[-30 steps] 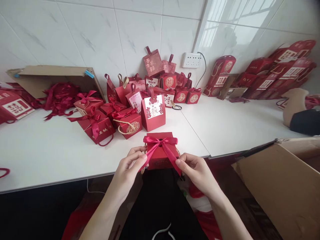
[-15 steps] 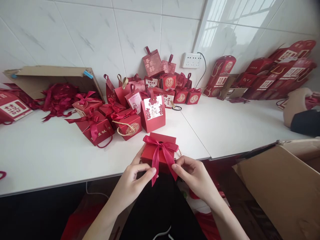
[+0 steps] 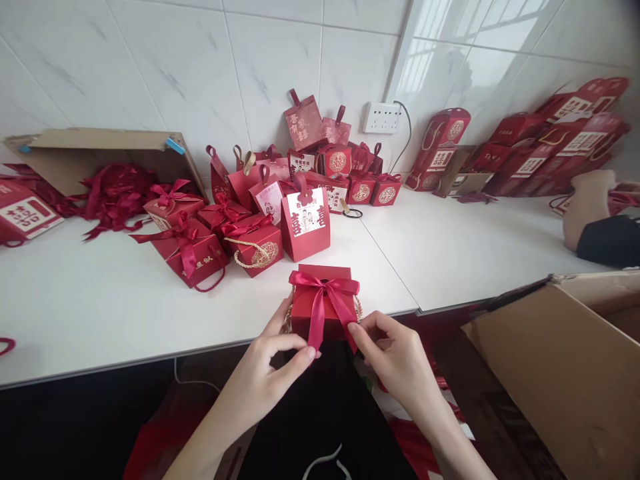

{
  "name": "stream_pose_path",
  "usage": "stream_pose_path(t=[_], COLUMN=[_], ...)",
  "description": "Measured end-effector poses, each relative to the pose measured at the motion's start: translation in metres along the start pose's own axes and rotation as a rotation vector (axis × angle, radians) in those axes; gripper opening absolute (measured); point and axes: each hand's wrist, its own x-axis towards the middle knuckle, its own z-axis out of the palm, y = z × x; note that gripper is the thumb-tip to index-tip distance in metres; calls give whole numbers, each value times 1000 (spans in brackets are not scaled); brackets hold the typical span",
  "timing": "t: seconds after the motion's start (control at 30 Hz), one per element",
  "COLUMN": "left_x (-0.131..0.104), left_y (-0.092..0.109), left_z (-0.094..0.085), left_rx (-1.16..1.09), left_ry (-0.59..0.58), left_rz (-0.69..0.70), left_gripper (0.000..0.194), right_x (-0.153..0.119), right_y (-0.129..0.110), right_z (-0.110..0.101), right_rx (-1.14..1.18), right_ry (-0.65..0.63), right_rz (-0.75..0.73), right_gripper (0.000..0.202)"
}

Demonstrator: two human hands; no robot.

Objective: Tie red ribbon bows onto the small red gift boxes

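A small red gift box (image 3: 303, 308) is at the table's front edge, tied on top with a shiny crimson ribbon bow (image 3: 325, 287). Twisted gold cord shows at both its sides. My left hand (image 3: 275, 360) pinches the end of the left ribbon tail between thumb and finger, with another finger reaching along the box's left side. Thumb and curled fingers of my right hand (image 3: 393, 350) close on the right tail, whose tip is partly hidden by the hand. Just behind stands a red gift bag (image 3: 306, 247) with a white printed label.
Several finished red boxes with bows (image 3: 190, 257) stand left of centre on the white table (image 3: 125, 313). A cardboard box (image 3: 110, 139) with a heap of crimson ribbons (image 3: 117, 200) lies behind them. Another person's arm (image 3: 587, 207) reaches in at right, above an open carton (image 3: 560, 360).
The box has shifted slightly to the right and its left side shows more. My left fingers have slid down to the tip of the left ribbon tail. Both hands keep their pinch.
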Motion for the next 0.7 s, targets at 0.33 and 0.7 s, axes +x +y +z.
stream_pose_path(t=[0.33, 0.7], left_x=[6, 3], left_y=[-13, -23], left_z=[8, -32], left_rx=[45, 156], left_ry=[44, -74], left_rz=[-2, 115], left_gripper=[33, 19], right_x=[-1, 10], right_y=[13, 16], right_z=[13, -25], right_rx=[-28, -144], right_ry=[85, -238], right_rz=[-106, -86], right_gripper=[34, 26])
